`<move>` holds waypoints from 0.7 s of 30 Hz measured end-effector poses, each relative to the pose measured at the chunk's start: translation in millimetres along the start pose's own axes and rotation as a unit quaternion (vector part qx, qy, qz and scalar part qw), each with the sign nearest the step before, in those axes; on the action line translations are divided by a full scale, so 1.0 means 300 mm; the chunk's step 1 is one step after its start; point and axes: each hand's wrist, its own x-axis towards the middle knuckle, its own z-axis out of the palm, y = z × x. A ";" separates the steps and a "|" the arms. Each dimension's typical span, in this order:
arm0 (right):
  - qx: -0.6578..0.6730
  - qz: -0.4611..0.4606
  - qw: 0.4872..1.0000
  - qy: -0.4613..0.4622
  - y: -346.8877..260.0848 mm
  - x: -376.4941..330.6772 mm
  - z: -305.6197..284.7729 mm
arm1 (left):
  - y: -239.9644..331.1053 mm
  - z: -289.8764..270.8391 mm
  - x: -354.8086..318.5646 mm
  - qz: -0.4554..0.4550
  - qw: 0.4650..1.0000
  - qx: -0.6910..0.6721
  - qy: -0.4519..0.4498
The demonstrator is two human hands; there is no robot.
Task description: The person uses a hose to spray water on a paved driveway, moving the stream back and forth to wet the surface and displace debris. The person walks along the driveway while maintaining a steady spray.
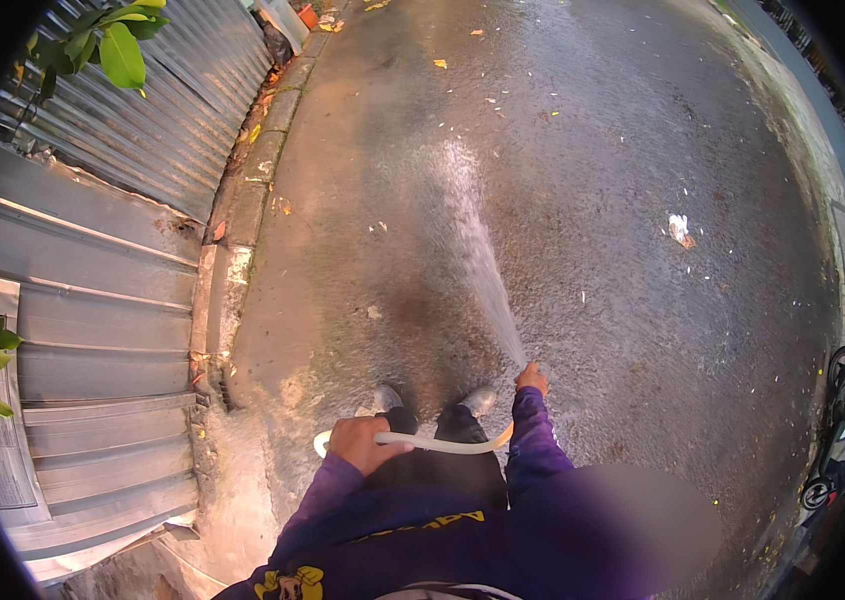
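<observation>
A pale, cream-coloured hose (448, 445) runs across the front of my body. My left hand (368, 445) is closed round it near my waist, and a loop of it bends back at that hand's left. Farther ahead and to the right, my right hand (532, 378) grips the hose's end, which the fingers mostly hide. From there a spray of water (483, 265) fans out forward and slightly left onto the wet pavement (603, 310). Part of the hose between the hands passes behind my right sleeve.
Corrugated metal fencing (133, 130) and a sheet-metal gate (103, 310) line the left side, along a kerb (253, 190). Green leaves (123, 55) hang at upper left. A crumpled whitish scrap (681, 230) lies on the right. A motorbike (838, 425) stands at the far right.
</observation>
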 end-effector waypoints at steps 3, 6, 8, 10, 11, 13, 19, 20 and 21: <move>0.013 0.010 1.000 -0.014 0.012 -0.075 0.048 | -0.029 0.002 -0.022 -0.020 1.000 -0.003 0.023; -0.036 -0.062 0.994 -0.079 0.007 -0.138 0.121 | -0.076 -0.007 -0.046 -0.021 0.999 0.000 0.028; -0.024 -0.059 0.993 -0.095 -0.013 -0.167 0.185 | -0.106 -0.019 -0.074 -0.018 0.999 0.015 0.028; 0.011 -0.051 0.992 -0.116 -0.034 -0.173 0.236 | -0.125 -0.031 -0.116 -0.048 0.998 0.002 0.026; 0.040 -0.043 0.990 -0.129 -0.044 -0.167 0.257 | -0.138 -0.035 -0.138 -0.062 0.998 -0.004 0.026; 0.034 -0.061 0.991 -0.112 -0.080 -0.188 0.283 | -0.183 -0.024 -0.180 -0.074 0.996 -0.013 0.044; -0.033 -0.093 0.995 0.008 -0.198 -0.315 0.260 | -0.298 0.009 -0.314 -0.115 0.991 -0.030 0.066; -0.026 -0.096 0.995 0.012 -0.204 -0.322 0.262 | -0.316 0.010 -0.333 -0.118 0.990 -0.037 0.066; -0.018 -0.100 0.995 0.016 -0.209 -0.329 0.265 | -0.336 0.011 -0.351 -0.122 0.989 -0.044 0.067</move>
